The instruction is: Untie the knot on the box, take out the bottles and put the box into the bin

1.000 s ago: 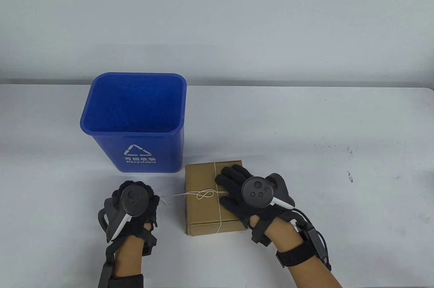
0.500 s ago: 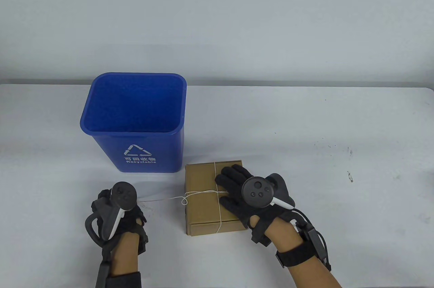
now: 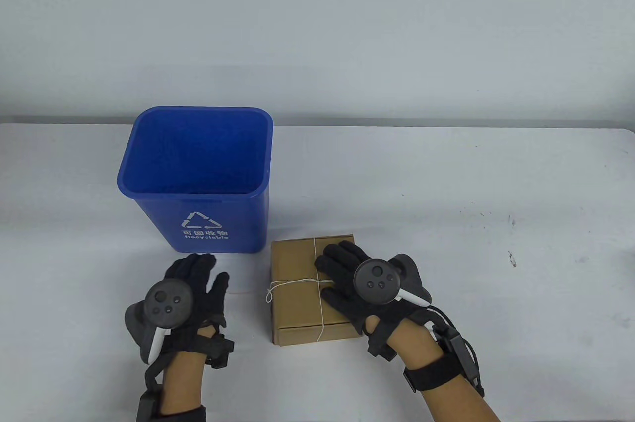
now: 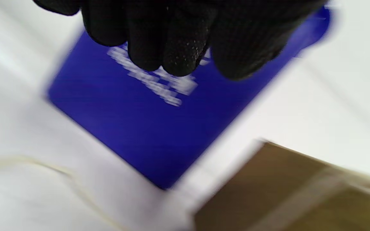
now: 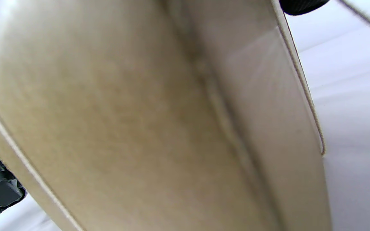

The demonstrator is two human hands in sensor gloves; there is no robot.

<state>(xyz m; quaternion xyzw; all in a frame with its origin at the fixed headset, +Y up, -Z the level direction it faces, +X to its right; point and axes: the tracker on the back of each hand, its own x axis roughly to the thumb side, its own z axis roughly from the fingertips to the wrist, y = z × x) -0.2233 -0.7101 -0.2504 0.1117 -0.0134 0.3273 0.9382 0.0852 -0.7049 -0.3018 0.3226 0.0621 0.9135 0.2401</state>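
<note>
setting: a lab-style recording station is suggested | evidence: a bare white worktop point(image 3: 446, 183) is set against a plain grey wall point(image 3: 317, 25) | trackers are strapped to gloved hands

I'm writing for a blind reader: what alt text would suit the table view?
A gloved right hand lies flat on a string-tied cardboard box on a white table, while the left hand, fingers spread, hovers beside it holding nothing. A blue bin stands behind the left hand.
</note>
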